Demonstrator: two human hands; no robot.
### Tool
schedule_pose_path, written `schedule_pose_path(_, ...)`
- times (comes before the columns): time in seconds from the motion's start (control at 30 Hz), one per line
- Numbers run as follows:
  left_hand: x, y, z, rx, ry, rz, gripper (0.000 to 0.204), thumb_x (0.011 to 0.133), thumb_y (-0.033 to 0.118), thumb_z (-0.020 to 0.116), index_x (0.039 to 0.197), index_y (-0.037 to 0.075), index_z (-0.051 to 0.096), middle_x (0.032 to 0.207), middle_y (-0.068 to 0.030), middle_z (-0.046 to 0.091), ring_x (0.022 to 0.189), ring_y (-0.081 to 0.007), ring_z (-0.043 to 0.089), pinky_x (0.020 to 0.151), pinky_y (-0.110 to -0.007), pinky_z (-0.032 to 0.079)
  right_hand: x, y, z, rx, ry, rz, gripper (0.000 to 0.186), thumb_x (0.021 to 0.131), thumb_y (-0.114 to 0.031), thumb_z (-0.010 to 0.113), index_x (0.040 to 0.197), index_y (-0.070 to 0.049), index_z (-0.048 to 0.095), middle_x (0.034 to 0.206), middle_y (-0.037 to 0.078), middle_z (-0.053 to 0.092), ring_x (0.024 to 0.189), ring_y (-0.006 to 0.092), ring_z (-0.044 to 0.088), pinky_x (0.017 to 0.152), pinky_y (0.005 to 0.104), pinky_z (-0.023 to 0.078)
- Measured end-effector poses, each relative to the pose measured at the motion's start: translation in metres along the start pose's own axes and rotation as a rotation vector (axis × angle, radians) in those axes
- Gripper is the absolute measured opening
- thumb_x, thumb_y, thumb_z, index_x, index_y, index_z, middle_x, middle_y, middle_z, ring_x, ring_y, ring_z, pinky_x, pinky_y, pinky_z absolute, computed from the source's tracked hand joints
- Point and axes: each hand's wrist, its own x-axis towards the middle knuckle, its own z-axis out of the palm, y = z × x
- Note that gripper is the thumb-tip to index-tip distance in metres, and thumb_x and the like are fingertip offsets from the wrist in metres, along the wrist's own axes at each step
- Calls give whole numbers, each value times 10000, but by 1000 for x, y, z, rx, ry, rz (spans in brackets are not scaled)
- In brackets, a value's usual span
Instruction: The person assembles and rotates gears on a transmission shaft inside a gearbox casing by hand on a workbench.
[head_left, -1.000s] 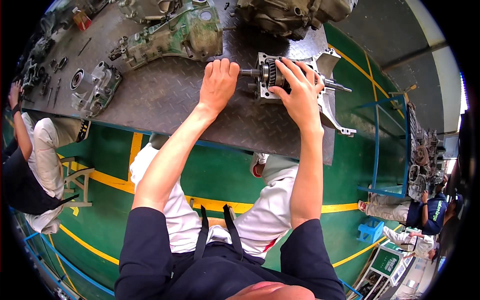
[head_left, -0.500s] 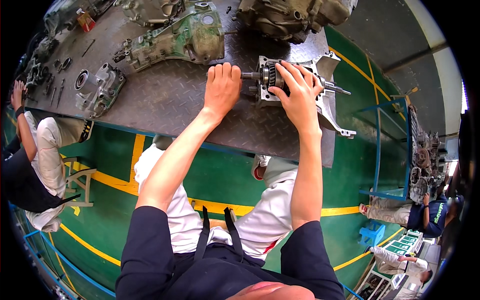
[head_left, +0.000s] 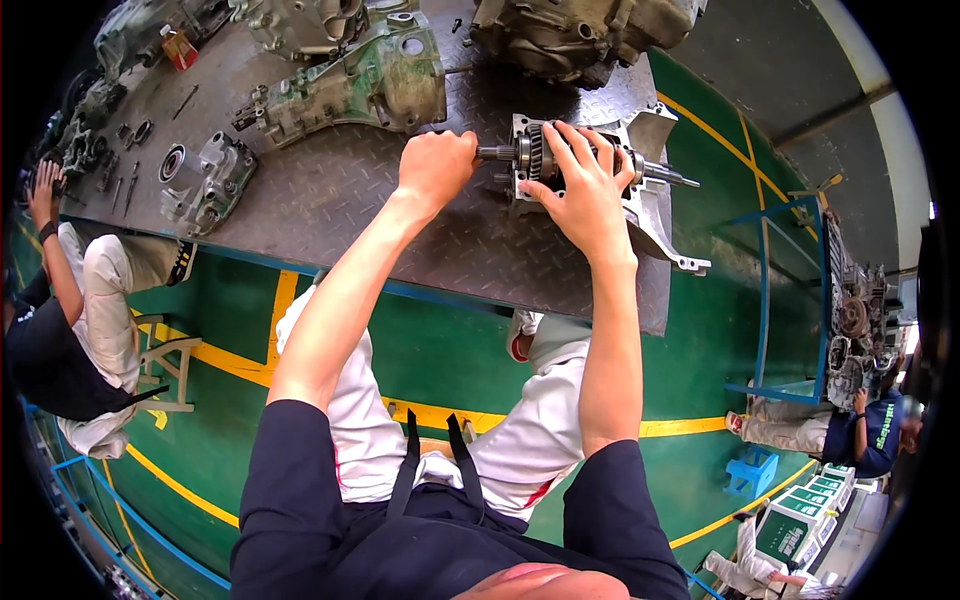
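Note:
On the metal workbench (head_left: 400, 230), a silver half-housing (head_left: 645, 215) lies near the right edge with a geared shaft (head_left: 537, 150) in it. My left hand (head_left: 432, 172) is closed in a fist around the shaft's splined left end, which it mostly hides. Over the gears lies my right hand (head_left: 588, 195), its fingers curved across the top and its thumb at the housing's near rim. Thin shaft ends stick out to the right of the housing. My right fingers cover the middle of the gear set.
Beyond my hands stand a greenish gearbox casing (head_left: 350, 90) and a large brown casing (head_left: 590, 35). A smaller silver housing (head_left: 210, 185) sits at left, with loose small parts and a bottle (head_left: 180, 48). One co-worker (head_left: 70, 330) sits at left; another (head_left: 860, 430) is at right.
My left fist has shifted slightly left and toward me. My right thumb has dropped from the gears toward the housing's near rim, and the gears look slightly shifted.

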Motion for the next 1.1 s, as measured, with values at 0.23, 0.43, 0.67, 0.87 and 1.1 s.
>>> schedule_pose_path(0.23,17,-10,-22,-87,-290,21,285,850,301,720,881,19,750,897,-247,726,864,-410,725,778,-500,585,-5,9,-6,56,-2,-19,664,846,-326,791,1442,-150,559,1481,24,542,1383,279,428,1156,599,206)
schedule_pose_path(0.43,47,-21,-25,-179,-660,81,402,859,340,678,950,-47,736,929,-279,722,861,-409,723,781,-483,564,-6,13,-5,75,-19,-8,599,869,-233,760,1430,-164,560,1460,19,559,1390,247,440,1153,604,216)
schedule_pose_path(0.67,71,-38,-19,-502,-1180,-130,377,848,304,679,615,94,471,548,37,387,462,-137,380,448,-329,310,-8,14,-8,114,-21,4,604,859,-217,769,1427,-177,567,1457,-6,567,1389,212,450,1150,614,213)
schedule_pose_path(0.87,54,-30,-22,-387,-896,-52,343,812,317,711,724,-4,626,595,-86,580,524,-223,560,504,-387,435,-11,18,-8,115,-17,-1,614,851,-200,780,1427,-198,568,1459,-21,574,1383,228,453,1159,609,190)
schedule_pose_path(1.1,28,-12,-26,-134,-462,-43,310,823,291,725,970,22,765,988,-254,733,975,-411,715,858,-494,569,-12,21,-8,130,20,35,562,864,-202,764,1396,-166,587,1451,-9,571,1376,222,456,1152,616,207)
